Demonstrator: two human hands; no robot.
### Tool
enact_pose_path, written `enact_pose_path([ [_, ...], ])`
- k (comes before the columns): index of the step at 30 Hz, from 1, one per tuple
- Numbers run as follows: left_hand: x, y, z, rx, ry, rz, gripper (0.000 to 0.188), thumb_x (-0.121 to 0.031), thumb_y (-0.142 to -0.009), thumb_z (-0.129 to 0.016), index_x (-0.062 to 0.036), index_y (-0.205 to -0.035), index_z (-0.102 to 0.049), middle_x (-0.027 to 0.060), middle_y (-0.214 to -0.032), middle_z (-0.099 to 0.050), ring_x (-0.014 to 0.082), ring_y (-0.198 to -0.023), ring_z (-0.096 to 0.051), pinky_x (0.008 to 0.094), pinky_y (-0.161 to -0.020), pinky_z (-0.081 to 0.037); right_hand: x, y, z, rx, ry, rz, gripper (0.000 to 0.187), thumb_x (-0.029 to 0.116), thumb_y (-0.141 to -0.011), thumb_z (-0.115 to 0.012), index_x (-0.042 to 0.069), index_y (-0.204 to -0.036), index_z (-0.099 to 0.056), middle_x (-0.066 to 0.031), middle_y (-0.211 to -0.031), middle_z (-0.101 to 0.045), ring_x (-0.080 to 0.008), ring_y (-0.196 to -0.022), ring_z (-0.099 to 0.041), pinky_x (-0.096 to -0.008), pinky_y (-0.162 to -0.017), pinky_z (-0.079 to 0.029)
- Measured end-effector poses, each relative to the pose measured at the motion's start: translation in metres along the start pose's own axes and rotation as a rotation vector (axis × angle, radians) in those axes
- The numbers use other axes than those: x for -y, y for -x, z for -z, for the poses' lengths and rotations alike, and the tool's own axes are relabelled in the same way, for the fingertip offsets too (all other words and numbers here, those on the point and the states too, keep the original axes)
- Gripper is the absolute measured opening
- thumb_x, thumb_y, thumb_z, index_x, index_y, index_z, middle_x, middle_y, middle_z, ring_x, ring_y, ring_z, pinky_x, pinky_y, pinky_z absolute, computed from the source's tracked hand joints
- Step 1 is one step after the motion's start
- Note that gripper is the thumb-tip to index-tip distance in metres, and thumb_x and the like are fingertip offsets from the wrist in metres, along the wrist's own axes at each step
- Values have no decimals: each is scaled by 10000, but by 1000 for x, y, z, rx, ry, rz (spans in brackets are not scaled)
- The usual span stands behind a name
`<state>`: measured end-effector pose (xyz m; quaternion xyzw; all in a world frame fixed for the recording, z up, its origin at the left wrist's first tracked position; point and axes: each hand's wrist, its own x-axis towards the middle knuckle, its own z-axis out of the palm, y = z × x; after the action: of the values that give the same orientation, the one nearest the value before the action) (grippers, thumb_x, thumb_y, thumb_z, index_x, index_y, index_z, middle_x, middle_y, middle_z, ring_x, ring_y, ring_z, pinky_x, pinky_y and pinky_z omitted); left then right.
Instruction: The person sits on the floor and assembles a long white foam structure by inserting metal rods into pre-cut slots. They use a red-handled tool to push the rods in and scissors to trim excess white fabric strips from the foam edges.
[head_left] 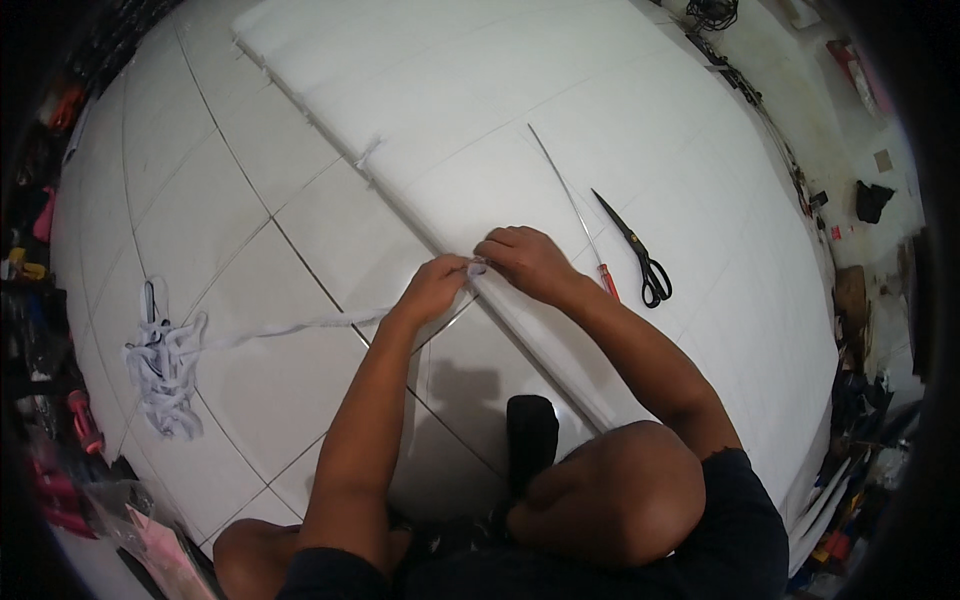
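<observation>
A thick white padded slab (600, 370) lies on the tiled floor, its long edge running diagonally under my hands. My left hand (437, 284) is closed at this edge, pinching a pale grey cloth strip (300, 325). The strip trails left to a loose tangled heap (170, 375) of the same cloth. From the slab's top side, my right hand (528, 262) meets it with curled fingers closed on the strip's bunched part (477, 269); the exact grip is partly hidden. Farther up the edge, another bit of cloth (369, 155) is tied or fastened.
On the slab, right of my right hand, lie a long thin rod with a red handle (606, 279) and black-handled scissors (636, 245). My knee (640, 490) and dark-covered foot (531, 440) are close to the near edge. Clutter lines both sides, including a black item (873, 201) at right.
</observation>
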<state>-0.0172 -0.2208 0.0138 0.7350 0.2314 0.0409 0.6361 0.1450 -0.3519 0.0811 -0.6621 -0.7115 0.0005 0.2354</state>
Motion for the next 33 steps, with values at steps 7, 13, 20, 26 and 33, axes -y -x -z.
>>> enact_pose_path([
  [7, -22, 19, -34, -369, -485, -72, 203, -217, -899, -674, -17, -934, -668, 137, -846, -681, 297, -780, -657, 391, -693, -516, -3, -12, -16, 204, -117, -487, 233, 303, -911, -647, 71, -905, -650, -133, -892, -682, -348, -838, -656, -450, -731, -512],
  [13, -10, 19, -53, -546, -358, -220, 229, -226, -923, -648, -21, -1010, -699, 167, -875, -698, 303, -795, -673, 376, -715, -523, -13, -22, -9, 201, -352, -644, 287, 302, -876, -700, 27, -893, -621, -180, -854, -676, -364, -842, -662, -436, -745, -520],
  [20, -25, 3, 1, 167, 81, 232, 251, -267, -932, -640, -28, -950, -711, -30, -769, -591, 118, -708, -498, 236, -685, -384, 29, 33, -17, 7, -486, -634, 242, 175, -798, -709, 25, -961, -611, -186, -972, -610, -375, -899, -628, -437, -788, -514],
  [26, -10, 4, 6, 121, 503, 275, 184, -242, -936, -648, -63, -943, -690, -62, -691, -481, 62, -626, -367, 244, -586, -290, 49, 31, -7, 9, -289, -482, 244, 222, -819, -731, 46, -955, -632, -161, -1025, -577, -343, -981, -599, -433, -812, -508],
  [33, -10, 12, -10, 8, 485, 170, 165, -221, -957, -641, -61, -981, -672, -48, -694, -514, 59, -624, -419, 226, -574, -331, 35, 33, -8, 40, -116, -398, 175, 221, -919, -639, 50, -929, -600, -143, -869, -631, -352, -821, -652, -451, -722, -533],
])
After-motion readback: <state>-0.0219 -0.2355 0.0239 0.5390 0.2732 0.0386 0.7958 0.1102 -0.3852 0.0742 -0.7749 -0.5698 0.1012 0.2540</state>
